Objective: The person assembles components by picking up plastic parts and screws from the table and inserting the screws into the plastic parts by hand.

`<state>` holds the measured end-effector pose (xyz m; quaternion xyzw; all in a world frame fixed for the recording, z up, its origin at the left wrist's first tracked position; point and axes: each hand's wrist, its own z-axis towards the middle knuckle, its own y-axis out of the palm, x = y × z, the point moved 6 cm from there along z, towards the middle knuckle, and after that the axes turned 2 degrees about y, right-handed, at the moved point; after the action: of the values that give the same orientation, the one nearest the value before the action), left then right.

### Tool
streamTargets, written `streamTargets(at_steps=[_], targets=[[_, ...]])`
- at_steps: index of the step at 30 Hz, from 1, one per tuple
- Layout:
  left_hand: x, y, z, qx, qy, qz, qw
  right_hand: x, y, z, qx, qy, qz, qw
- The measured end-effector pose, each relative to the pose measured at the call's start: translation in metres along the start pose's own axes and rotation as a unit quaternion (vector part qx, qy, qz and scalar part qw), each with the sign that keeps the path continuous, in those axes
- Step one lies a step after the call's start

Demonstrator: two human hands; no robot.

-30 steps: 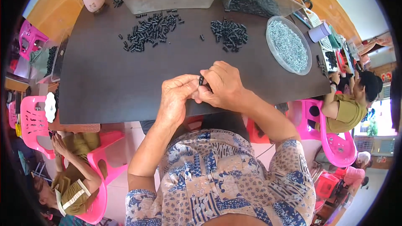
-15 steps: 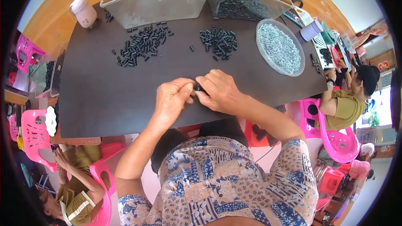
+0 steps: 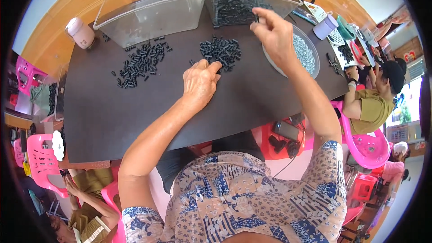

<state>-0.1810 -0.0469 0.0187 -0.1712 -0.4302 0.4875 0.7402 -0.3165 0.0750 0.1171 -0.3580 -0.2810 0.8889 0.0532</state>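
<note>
My right hand (image 3: pixel 276 38) is raised in front of the right-hand clear bin. Between its thumb and fingertips it pinches a small black cylindrical piece (image 3: pixel 257 18). Lower and to the left, my left hand (image 3: pixel 200 81) rests at the near edge of a pile of small black cylindrical pieces (image 3: pixel 220 50). Its fingers are bent and close together, and what the tips hold, if anything, is hidden. A second, more spread pile of such black pieces (image 3: pixel 144 63) lies farther left. Small silvery metal parts (image 3: pixel 303 54) fill a round clear tub (image 3: pixel 317 69), partly behind my right forearm.
A clear bin (image 3: pixel 157 20) stands at the back beside another clear bin (image 3: pixel 238 9) holding many black pieces. A pink bottle (image 3: pixel 80 33) is at the back left, a lilac cup (image 3: pixel 325 27) at the right. Pliers (image 3: pixel 333 63) lie near the tub. Co-workers sit on both sides.
My hands have parted from the middle of the table. The left has reached forward to the nearer pile; the right has moved up and right toward the bin with a black piece.
</note>
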Motion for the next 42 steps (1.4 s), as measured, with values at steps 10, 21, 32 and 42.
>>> streamTargets(at_steps=[10,21,32,42], targets=[[-0.010,0.020,0.003,-0.060,0.036,0.074,0.995,0.035,-0.001,0.095,0.132,-0.088,-0.141,0.977],[0.002,-0.014,-0.012,-0.010,0.035,0.104,0.994,0.044,0.026,0.115,0.057,-0.095,-0.287,0.951],[-0.011,-0.034,-0.056,-0.039,-0.352,-0.474,0.806,-0.039,0.055,-0.072,-0.162,-0.085,0.093,0.979],[0.009,-0.049,-0.071,0.049,-0.317,-0.439,0.839,-0.056,0.063,-0.117,-0.235,0.073,0.209,0.946]])
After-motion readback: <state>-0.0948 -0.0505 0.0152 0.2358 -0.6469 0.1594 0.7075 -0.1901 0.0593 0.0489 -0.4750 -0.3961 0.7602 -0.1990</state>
